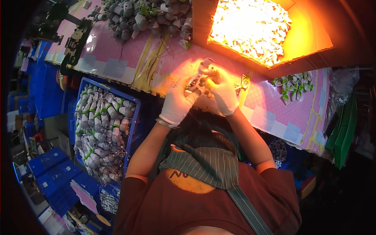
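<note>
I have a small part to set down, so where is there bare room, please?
On the pink worktop, bare room shows between the dark fixture and the left yellow tape, and between the right hand and the green-and-white pieces. It is crowded at the grey pile and the cardboard box behind.

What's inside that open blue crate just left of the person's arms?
The blue crate holds a heap of small grey-and-white pieces, many with bright green bands. Only the top layer shows; anything beneath it, and the crate's floor, is covered.

Orange-white glare floods the open box [307,37]; corners dim; edges bend.
</note>
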Demonstrator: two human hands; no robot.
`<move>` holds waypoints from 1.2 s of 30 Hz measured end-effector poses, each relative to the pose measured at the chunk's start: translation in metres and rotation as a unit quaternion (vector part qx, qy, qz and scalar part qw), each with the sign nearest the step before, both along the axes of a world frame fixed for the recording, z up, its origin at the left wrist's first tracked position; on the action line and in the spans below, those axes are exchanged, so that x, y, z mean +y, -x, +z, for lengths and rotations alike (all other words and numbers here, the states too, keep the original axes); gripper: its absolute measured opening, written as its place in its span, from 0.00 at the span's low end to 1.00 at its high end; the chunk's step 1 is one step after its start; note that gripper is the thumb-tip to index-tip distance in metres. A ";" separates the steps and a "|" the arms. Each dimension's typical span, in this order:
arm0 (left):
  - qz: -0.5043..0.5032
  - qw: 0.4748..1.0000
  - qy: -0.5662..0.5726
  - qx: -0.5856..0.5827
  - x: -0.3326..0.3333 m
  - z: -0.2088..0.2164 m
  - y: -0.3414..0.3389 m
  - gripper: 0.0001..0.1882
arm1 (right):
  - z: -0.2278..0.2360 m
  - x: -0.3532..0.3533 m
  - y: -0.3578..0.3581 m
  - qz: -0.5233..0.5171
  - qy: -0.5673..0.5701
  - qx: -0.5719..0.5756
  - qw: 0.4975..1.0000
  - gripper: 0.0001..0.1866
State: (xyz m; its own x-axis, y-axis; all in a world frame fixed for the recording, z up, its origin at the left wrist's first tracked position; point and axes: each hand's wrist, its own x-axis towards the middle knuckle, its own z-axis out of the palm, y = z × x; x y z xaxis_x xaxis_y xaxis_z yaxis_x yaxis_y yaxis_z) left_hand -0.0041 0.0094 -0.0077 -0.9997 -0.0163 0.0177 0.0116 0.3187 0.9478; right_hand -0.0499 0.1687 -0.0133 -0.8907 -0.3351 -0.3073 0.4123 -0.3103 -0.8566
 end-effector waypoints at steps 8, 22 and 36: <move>0.019 0.978 -0.208 -0.009 -0.007 -0.026 0.004 0.22 | 0.011 0.088 -0.021 0.033 -0.596 0.492 0.633 0.11; 0.095 0.937 -0.327 -0.075 0.013 0.004 0.001 0.20 | -0.001 -0.010 -0.016 -0.053 -0.421 0.463 0.778 0.14; 0.163 0.959 -0.230 -0.015 -0.010 -0.005 -0.023 0.18 | 0.001 -0.053 -0.024 0.027 -0.512 0.505 0.694 0.15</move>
